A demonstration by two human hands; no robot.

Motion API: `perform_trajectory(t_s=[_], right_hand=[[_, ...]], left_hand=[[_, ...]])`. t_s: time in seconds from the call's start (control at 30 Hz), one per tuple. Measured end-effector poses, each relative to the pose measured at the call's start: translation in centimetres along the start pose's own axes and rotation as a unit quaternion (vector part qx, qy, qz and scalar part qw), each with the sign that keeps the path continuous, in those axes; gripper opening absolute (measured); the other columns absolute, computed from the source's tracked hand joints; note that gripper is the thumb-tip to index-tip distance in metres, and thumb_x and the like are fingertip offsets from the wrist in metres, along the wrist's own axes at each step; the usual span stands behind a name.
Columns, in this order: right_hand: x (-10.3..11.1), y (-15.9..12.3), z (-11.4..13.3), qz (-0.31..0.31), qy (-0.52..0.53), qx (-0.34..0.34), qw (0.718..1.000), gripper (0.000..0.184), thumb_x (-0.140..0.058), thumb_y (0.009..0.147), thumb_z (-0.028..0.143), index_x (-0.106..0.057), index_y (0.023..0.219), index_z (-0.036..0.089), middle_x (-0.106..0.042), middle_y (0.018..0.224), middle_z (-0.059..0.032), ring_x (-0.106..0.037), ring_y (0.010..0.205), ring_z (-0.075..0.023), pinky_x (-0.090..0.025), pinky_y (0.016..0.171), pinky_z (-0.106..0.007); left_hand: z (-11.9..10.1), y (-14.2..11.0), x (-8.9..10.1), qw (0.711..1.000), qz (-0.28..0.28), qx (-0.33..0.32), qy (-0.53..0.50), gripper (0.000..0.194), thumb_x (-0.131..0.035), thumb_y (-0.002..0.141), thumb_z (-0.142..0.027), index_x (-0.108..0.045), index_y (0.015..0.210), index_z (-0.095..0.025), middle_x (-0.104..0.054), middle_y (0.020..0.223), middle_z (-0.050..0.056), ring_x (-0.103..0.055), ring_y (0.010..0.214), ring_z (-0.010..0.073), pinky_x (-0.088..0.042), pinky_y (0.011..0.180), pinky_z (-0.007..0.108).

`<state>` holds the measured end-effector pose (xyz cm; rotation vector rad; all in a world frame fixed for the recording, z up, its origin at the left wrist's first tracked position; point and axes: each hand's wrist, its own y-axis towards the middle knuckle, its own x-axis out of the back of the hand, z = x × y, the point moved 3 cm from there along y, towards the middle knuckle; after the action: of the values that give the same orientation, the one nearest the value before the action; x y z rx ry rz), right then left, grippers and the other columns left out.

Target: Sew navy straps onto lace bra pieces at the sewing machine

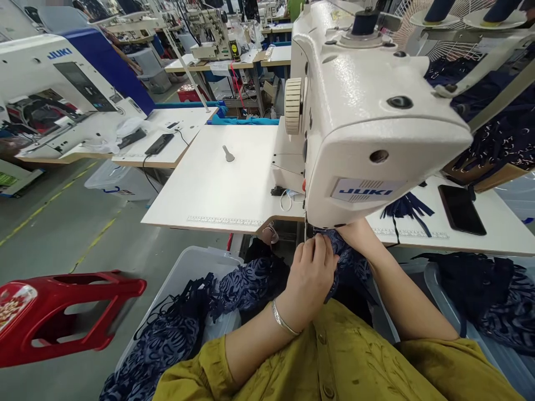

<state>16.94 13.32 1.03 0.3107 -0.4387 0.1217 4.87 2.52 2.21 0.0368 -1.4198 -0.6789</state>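
Observation:
A navy patterned garment (351,264) lies under the head of a white sewing machine (376,111), bunched between my two hands. My left hand (311,273), with a silver bangle at the wrist, is closed on the cloth just in front of the needle area, fingertips bent down. Against the other side of the cloth is my right hand (355,234); the machine head hides its fingers. More patterned garment cloth (251,281) trails left from my lap into a clear plastic bin (188,259). The stitching point itself is hidden from view.
Dark strips (407,209) and a black phone (462,209) lie on the table's right side. A small grey peg (228,153) stands at left. A red stool (71,312) is on the floor. Another bin of navy garments (489,295) sits at right.

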Motion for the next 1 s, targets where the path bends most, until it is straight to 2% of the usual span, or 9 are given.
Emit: perform_trajectory(t_s=[0.2,0.33,0.57,0.77,1.0], right_hand=[[0.1,0.0,-0.3,0.001,-0.01,-0.019,1.0,0.031,-0.061,0.077,0.026,-0.068,0.105,0.017,-0.074,0.103,-0.0103,-0.062,0.11,-0.0319,-0.05,0.092,-0.045],[0.1,-0.2,-0.5,0.0,0.0,-0.01,1.0,0.027,-0.059,0.079,0.026,-0.068,0.102,0.017,-0.074,0.101,-0.0084,-0.065,0.102,-0.0291,-0.053,0.087,-0.041],[0.0,-0.5,-0.7,0.002,-0.016,-0.042,0.999,0.016,-0.055,0.08,0.027,-0.067,0.085,0.018,-0.072,0.078,-0.0066,-0.065,0.101,-0.0299,-0.051,0.089,-0.041],[0.0,-0.2,-0.6,-0.012,-0.006,-0.037,0.999,0.017,-0.056,0.078,0.027,-0.067,0.088,0.018,-0.073,0.086,-0.0082,-0.061,0.11,-0.0302,-0.049,0.093,-0.043],[0.0,0.0,-1.2,-0.035,-0.016,-0.024,0.999,0.029,-0.06,0.076,0.024,-0.067,0.103,0.017,-0.073,0.097,-0.0081,-0.06,0.111,-0.0299,-0.049,0.094,-0.043]], left_hand=[[0.0,0.0,-0.2,1.0,0.002,-0.011,-0.01,0.039,-0.045,0.097,-0.029,-0.054,0.129,-0.008,-0.06,0.119,0.014,-0.058,0.103,0.022,-0.05,0.088,0.035],[0.0,-0.1,-0.3,1.0,0.011,-0.022,-0.015,0.039,-0.048,0.096,-0.027,-0.053,0.13,-0.009,-0.06,0.12,0.014,-0.057,0.106,0.0214,-0.049,0.091,0.036],[0.1,0.0,-0.3,0.999,0.007,-0.02,-0.03,0.037,-0.045,0.098,-0.026,-0.053,0.129,-0.009,-0.06,0.119,0.012,-0.056,0.107,0.0213,-0.048,0.091,0.037],[0.1,0.6,-0.2,0.999,0.003,-0.015,-0.035,0.037,-0.046,0.097,-0.03,-0.055,0.127,-0.01,-0.06,0.119,0.012,-0.057,0.106,0.0212,-0.049,0.091,0.037],[0.0,0.9,-0.2,1.0,0.011,-0.012,-0.024,0.038,-0.045,0.097,-0.031,-0.054,0.128,-0.01,-0.06,0.119,0.012,-0.057,0.106,0.0217,-0.049,0.092,0.037]])
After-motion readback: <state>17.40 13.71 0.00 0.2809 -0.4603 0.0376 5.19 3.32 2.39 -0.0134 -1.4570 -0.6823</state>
